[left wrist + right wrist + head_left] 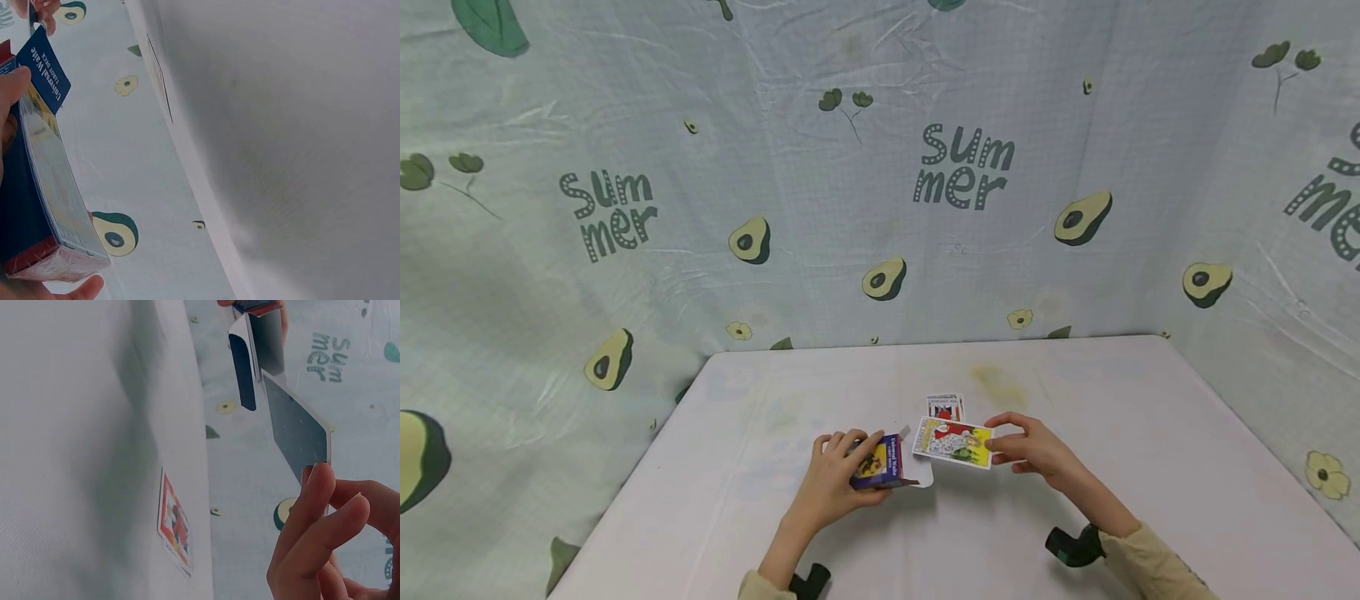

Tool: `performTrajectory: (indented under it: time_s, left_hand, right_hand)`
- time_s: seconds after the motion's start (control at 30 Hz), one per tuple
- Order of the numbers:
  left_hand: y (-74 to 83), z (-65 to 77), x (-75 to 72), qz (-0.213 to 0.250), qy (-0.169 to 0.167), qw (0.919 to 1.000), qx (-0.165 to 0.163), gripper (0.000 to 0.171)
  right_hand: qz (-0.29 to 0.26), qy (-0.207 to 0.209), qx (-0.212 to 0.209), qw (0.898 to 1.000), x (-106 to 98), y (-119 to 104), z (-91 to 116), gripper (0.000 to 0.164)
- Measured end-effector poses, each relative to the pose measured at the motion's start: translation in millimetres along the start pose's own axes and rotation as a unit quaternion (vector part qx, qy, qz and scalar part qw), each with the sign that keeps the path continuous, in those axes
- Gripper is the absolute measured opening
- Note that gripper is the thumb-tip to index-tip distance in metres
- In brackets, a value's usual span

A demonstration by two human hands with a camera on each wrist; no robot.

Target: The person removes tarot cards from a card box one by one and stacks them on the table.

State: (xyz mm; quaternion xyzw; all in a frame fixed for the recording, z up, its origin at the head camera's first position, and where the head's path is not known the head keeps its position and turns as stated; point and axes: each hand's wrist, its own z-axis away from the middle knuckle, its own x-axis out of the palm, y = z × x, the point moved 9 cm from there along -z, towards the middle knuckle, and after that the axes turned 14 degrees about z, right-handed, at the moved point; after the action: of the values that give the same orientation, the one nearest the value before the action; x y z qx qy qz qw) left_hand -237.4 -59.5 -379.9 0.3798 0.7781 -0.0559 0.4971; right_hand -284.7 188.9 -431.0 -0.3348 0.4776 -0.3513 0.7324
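Note:
In the head view my left hand [831,483] grips a dark blue tarot deck box [886,460] above the table. Its lid flap [47,69], printed "Universal Waite Tarot Deck", hangs open in the left wrist view. My right hand [1033,450] pinches a tarot card [953,442] by its right edge, with thumb and fingers. The picture side, yellow with a red figure, faces up. Its far end is right at the open mouth of the box, as the right wrist view also shows. Just behind it, tarot cards [944,406] lie on the table, partly covered by the held card.
A white cloth covers the table [737,500], and a yellowish stain [998,385] marks it behind the right hand. Behind and beside the table hangs a curtain [820,175] printed with avocados and "summer". A dark wrist camera [1075,546] sits on the right forearm.

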Motion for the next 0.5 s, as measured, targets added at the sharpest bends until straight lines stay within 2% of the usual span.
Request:
performTrajectory:
  time_s: [0.3, 0.5]
  left_hand:
    - [0.9, -2.6, -2.8, -0.008, 0.006, 0.9998, 0.016, 0.077]
    - [-0.3, -3.5, -3.5, -0.010, -0.002, 0.9999, 0.008, 0.077]
  right_hand:
    - [-0.040, 0.005, 0.010, 0.999, -4.2, 5.6, -6.1, 0.047]
    - [-0.079, -0.002, 0.013, 0.997, -4.1, 7.9, -10.5, 0.049]
